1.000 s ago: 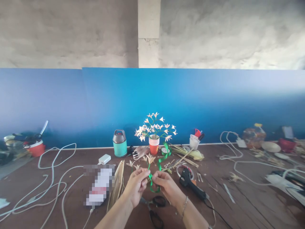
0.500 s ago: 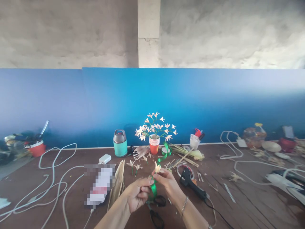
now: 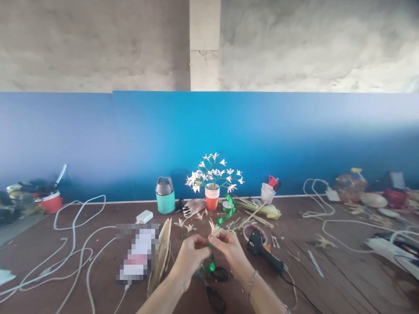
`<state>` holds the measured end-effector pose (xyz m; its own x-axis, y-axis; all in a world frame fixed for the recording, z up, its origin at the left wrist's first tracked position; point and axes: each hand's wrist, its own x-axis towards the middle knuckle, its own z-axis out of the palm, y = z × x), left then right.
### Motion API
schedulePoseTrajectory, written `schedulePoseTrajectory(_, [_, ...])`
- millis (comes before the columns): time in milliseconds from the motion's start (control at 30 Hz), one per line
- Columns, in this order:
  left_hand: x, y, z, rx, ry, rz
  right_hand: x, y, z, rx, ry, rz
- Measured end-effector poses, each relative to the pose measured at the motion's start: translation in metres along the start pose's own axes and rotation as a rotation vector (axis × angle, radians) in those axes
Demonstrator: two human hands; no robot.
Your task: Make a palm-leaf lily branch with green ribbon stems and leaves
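A pale artificial flower stands upright in the pinched fingers of my right hand, held just below its petals. Close beside it, my left hand has thumb and forefinger closed on a green ribbon at the flower's stem; the exact grip is partly hidden. The ribbon's loose part hangs under both hands. Below them lie dark-handled scissors on the brown table. Several finished flowers rest just beyond my left hand.
Stacked paper cups hold a spray of pale flowers. A ribbon roll and dried husk strips lie behind my hands. At right is a black glue gun; at left, a dried husk, a teal flask and white cables.
My left hand has turned and its fingers have shifted up against the stem. The hanging ribbon has swung and bunched beneath it. My right hand still pinches the flower, now tilted slightly left.
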<state>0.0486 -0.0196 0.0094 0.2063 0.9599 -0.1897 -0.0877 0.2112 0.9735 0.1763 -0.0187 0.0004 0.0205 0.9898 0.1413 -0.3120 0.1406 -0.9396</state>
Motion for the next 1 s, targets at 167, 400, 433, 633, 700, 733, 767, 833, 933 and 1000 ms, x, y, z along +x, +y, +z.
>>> schedulePoseTrajectory(167, [0.001,-0.002,0.005,0.170,0.122,0.127,-0.002,0.000,0.002,0.040,0.050,0.000])
schedulePoseTrajectory(400, [0.001,0.002,0.007,0.258,0.117,0.166,0.001,0.007,0.002,0.094,0.090,0.007])
schedulePoseTrajectory(433, [0.000,0.003,0.007,0.271,0.112,0.171,0.001,0.007,0.002,0.102,0.092,0.007])
schedulePoseTrajectory(633, [-0.001,0.006,0.004,0.103,0.011,0.085,-0.002,0.001,0.001,0.180,-0.009,0.064])
schedulePoseTrajectory(700, [0.000,0.006,0.001,-0.062,-0.071,0.001,-0.004,-0.002,-0.001,0.240,-0.107,0.113])
schedulePoseTrajectory(733, [0.001,0.006,-0.001,-0.133,-0.112,-0.036,-0.004,-0.003,-0.002,0.263,-0.144,0.131])
schedulePoseTrajectory(767, [0.001,0.007,-0.002,-0.190,-0.147,-0.070,-0.005,-0.003,-0.003,0.273,-0.162,0.144])
schedulePoseTrajectory(833, [-0.001,0.009,-0.005,-0.270,-0.209,-0.133,-0.005,-0.004,-0.004,0.271,-0.164,0.172])
schedulePoseTrajectory(933, [-0.004,0.014,-0.006,-0.346,-0.290,-0.216,-0.006,-0.004,-0.002,0.283,-0.141,0.195])
schedulePoseTrajectory(1000, [-0.006,0.018,-0.005,-0.374,-0.307,-0.246,-0.006,-0.004,0.000,0.308,-0.123,0.169])
